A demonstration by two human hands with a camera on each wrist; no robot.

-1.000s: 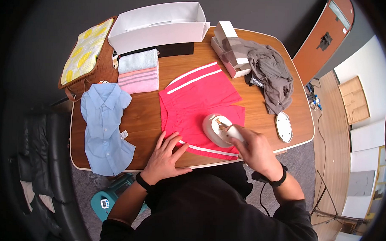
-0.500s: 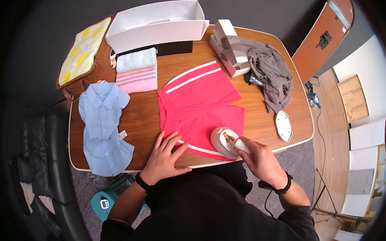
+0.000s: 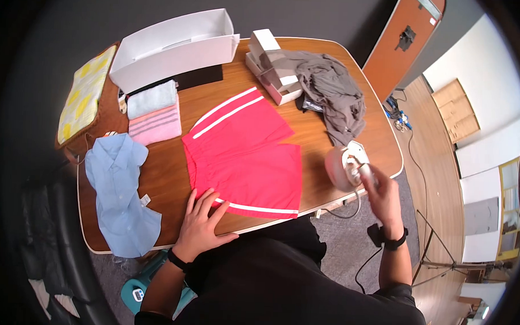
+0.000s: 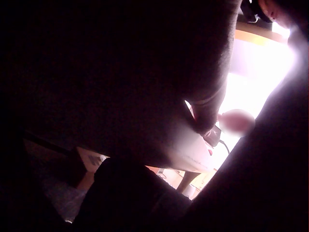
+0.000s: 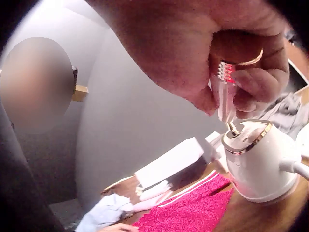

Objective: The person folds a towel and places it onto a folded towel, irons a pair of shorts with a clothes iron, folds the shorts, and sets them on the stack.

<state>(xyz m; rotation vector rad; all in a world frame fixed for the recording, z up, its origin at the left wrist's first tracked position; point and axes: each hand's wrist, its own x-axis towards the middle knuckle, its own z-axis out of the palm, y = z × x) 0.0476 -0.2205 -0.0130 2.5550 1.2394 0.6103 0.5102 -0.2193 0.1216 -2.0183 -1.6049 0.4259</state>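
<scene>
Red shorts (image 3: 242, 173) with white side stripes lie flat on the wooden table. My left hand (image 3: 202, 226) rests on their near left corner, fingers straight and spread. With curled fingers my right hand (image 3: 383, 198) grips the handle of a small white iron (image 5: 260, 169) with gold trim. It is off the shorts, at the table's right edge, over a white iron stand (image 3: 358, 147) that it partly hides. A cord (image 3: 357, 207) hangs from it. The left wrist view is mostly dark.
A blue shirt (image 3: 121, 186) lies at the left below folded towels (image 3: 155, 121). Behind stand a large white box (image 3: 172, 53) and a brown basket (image 3: 103, 128) under a yellow-patterned cloth. Smaller boxes (image 3: 274, 71) and a grey garment (image 3: 331, 87) occupy the back right.
My right hand has carried the iron off the shorts to the right, toward the stand. The left hand stays on the shorts. The head view has shifted.
</scene>
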